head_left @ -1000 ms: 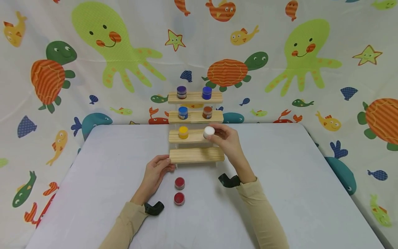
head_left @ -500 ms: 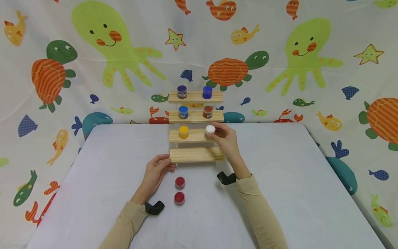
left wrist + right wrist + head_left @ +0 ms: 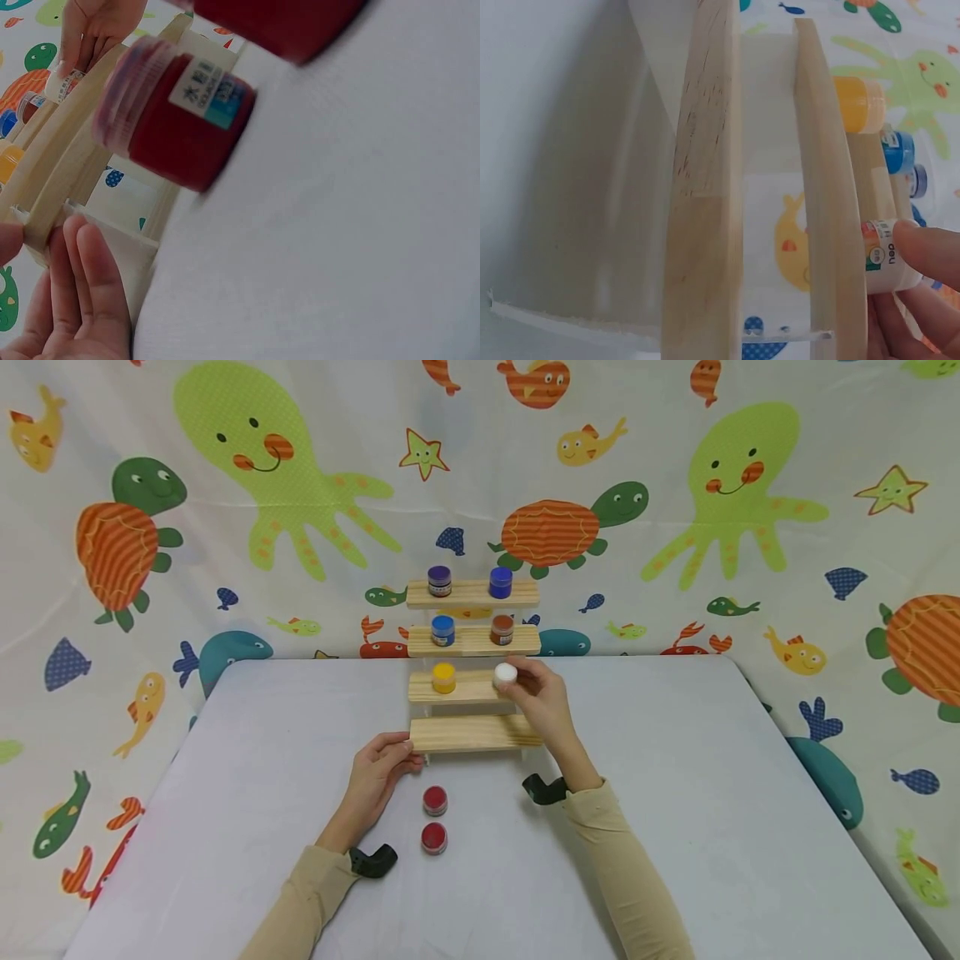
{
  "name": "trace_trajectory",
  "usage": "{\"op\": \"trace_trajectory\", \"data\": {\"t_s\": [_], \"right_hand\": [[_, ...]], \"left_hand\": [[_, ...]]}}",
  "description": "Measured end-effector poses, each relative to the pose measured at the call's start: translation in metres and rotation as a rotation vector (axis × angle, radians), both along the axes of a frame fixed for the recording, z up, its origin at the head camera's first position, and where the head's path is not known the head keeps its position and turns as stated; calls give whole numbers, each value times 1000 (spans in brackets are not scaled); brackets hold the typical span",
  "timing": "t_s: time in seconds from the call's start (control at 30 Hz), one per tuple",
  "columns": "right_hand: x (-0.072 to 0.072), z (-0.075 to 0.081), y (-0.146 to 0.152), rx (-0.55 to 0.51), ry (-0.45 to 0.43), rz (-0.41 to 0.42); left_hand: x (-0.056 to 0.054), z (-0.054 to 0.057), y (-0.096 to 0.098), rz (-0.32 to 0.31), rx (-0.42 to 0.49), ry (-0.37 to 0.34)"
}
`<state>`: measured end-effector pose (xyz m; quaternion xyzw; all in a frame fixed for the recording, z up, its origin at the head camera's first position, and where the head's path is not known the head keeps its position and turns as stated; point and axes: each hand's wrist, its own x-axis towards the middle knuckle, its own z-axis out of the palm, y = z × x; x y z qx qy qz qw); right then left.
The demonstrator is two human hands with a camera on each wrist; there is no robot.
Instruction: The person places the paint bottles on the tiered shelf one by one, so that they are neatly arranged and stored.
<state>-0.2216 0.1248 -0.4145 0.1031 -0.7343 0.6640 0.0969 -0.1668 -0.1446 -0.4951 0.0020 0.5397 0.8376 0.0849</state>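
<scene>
A tiered wooden display shelf (image 3: 476, 734) stands at the back of the table. At the right end of its second step from the bottom, my right hand (image 3: 545, 700) pinches a white paint jar (image 3: 505, 675) between thumb and fingers. The right wrist view shows this jar's label (image 3: 877, 246) facing the camera, with the thumb on its lid. My left hand (image 3: 377, 767) holds the left end of the lowest board, fingers (image 3: 97, 262) underneath it. Two red paint jars (image 3: 434, 801) (image 3: 433, 838) stand on the table in front of the shelf.
A yellow jar (image 3: 443, 677) shares the white jar's step. Above it are a light blue jar (image 3: 442, 631) and a brown jar (image 3: 502, 630). The top step bears a purple jar (image 3: 439, 582) and a dark blue jar (image 3: 500, 582). A sea-animal curtain (image 3: 465, 410) hangs behind.
My right hand and the white jar have shifted very slightly, first to the right, then back left. My left hand stays on the shelf; the other jars have not moved.
</scene>
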Motion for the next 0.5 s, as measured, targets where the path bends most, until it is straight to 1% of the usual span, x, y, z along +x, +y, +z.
{"op": "trace_trajectory", "data": {"t_s": [0.2, 0.37, 0.5], "right_hand": [[-1, -2, -2, 85, 19, -40], [1, -2, -4, 103, 19, -73], [1, -2, -5, 102, 25, -76]], "left_hand": [[1, 0, 1, -1, -3, -1], [1, 0, 1, -4, 1, 6], [1, 0, 1, -3, 2, 9]]}}
